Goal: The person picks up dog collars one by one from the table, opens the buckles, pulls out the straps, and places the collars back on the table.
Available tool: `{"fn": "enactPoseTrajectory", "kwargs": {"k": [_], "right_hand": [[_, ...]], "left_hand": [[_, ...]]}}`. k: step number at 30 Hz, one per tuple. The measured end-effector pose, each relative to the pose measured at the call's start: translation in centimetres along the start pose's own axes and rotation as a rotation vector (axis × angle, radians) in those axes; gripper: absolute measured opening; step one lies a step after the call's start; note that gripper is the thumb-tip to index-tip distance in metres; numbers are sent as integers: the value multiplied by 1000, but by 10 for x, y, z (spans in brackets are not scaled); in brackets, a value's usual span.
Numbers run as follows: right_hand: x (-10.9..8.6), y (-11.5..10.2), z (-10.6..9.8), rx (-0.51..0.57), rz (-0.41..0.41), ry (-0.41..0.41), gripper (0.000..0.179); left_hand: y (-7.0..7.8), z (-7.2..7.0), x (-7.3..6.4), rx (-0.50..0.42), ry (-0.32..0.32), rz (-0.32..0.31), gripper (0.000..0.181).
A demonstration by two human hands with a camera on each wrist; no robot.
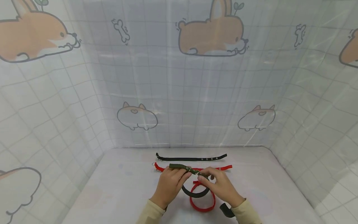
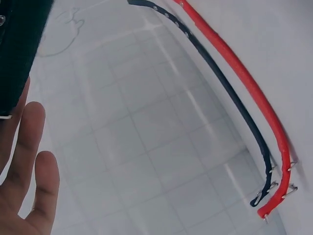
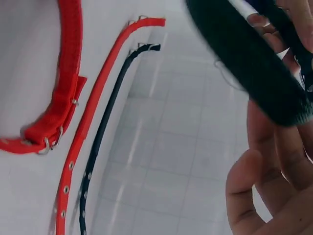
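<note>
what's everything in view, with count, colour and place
looped dark green fabric collar: 1, dark green, held up centrally
looped red fabric collar: 1, red, near side
outstretched red fabric collar: 1, red, second from back
outstretched dark fabric collar: 1, blackish, farthest back
dark curved piece: 1, black, head view's lower right, unidentifiable
flat white surface: 1, white, underneath
printed gridded sheeting walls: 3, whitish, back and sides
bare left hand, bare right hand: 2, holding green collar
fabric sleeves: 2, beige, at the wrists

The dark-green looped fabric collar and red looped fabric collar contrast with grey-gridded white sheeting printed with orange cartoon animals.
</note>
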State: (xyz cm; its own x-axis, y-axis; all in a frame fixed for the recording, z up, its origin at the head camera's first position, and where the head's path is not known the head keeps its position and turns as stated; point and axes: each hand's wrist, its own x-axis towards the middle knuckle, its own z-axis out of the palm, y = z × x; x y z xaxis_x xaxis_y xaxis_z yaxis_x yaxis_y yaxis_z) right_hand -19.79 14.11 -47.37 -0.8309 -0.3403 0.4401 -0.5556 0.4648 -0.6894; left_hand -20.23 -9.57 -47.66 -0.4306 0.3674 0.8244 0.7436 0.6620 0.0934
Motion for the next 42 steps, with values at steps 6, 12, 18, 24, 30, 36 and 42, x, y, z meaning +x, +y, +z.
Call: {"fn": "enactPoseTrajectory", "kwargs": {"k": [6, 12, 18, 24, 30, 36, 42], "right_hand": [[1, -5, 3, 91, -6, 15, 14], [1, -17, 3, 125, 54, 5, 15], [1, -21, -4, 210, 42, -59, 13], [0, -5, -4, 244, 70, -128, 15], [1, -2, 0, 184, 76, -107, 17], [-1, 2, 1, 195, 20, -84, 13], [-3, 10, 0, 243, 1, -138, 17]], "left_hand": [[3, 0, -3, -48, -68, -21, 19], [3, 3, -6, -68, -94, -19, 23], [2, 3, -8, -66, -79, -16, 20], [2, 2, -6, -68, -86, -25, 20], [5, 3, -6, -77, -116, -38, 22], [4, 5, -8, -80, -111, -33, 25], [2, 6, -12, -79, -95, -24, 24]]}}
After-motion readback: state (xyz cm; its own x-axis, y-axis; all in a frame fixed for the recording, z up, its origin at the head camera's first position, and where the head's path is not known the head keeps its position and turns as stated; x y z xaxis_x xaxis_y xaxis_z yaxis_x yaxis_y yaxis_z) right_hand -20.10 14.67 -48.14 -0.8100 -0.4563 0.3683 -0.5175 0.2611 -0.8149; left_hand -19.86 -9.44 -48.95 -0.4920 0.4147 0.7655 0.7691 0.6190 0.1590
